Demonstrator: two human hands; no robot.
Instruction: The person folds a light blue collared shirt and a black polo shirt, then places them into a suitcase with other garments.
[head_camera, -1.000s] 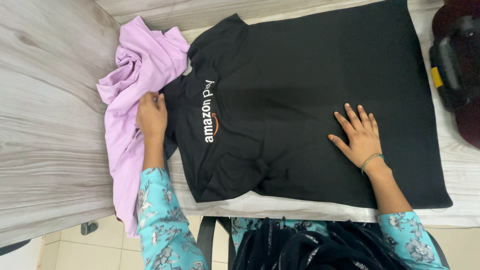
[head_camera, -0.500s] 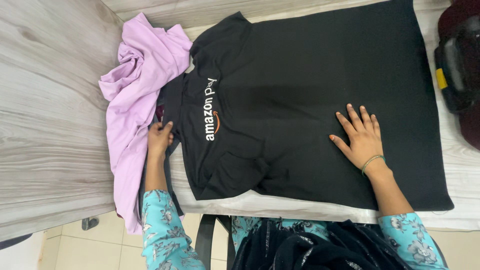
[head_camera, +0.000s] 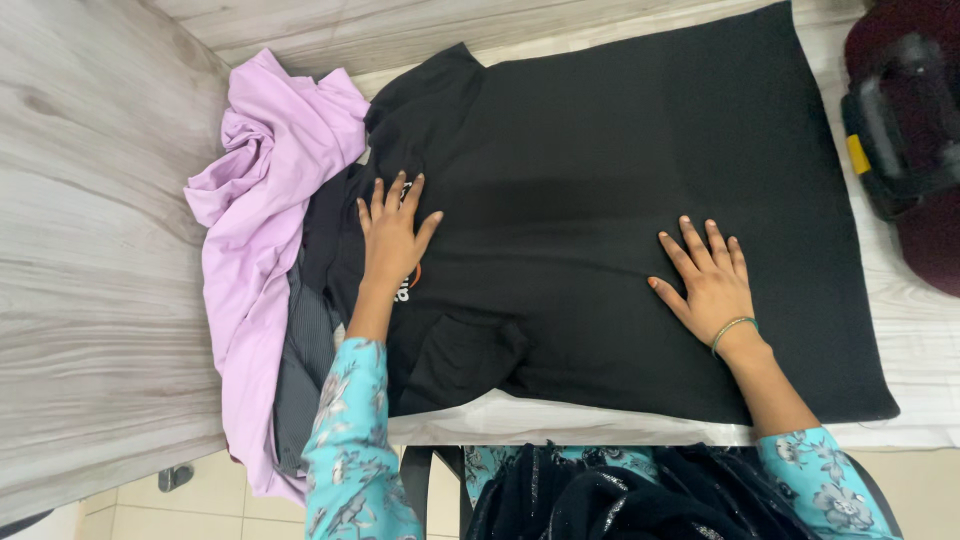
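The black T-shirt (head_camera: 600, 200) lies flat on the bench (head_camera: 90, 250), collar end to the left, and both hands rest on it, so the step in hand looks like smoothing the cloth. To do it well, I judge the palms should stay flat and slide outward from the middle toward the edges, one hand anchoring while the other sweeps, so that no crease is pushed into the sleeve folded under near the shirt's lower left corner.

Left of the T-shirt, a crumpled lilac garment (head_camera: 260, 220) lies touching its collar end, with a dark grey striped cloth (head_camera: 305, 350) showing between the two.

The left hand (head_camera: 392, 235) is spread wide, fingers fanned, palm down on the T-shirt's chest, covering most of the print there. It pinches nothing.

The right hand (head_camera: 708, 280) is likewise open and flat, fingers slightly apart, pressing the T-shirt's lower body and gripping nothing; a green bangle sits at its wrist.

Right of the T-shirt, a dark bag (head_camera: 900, 130) lies at the bench's edge.
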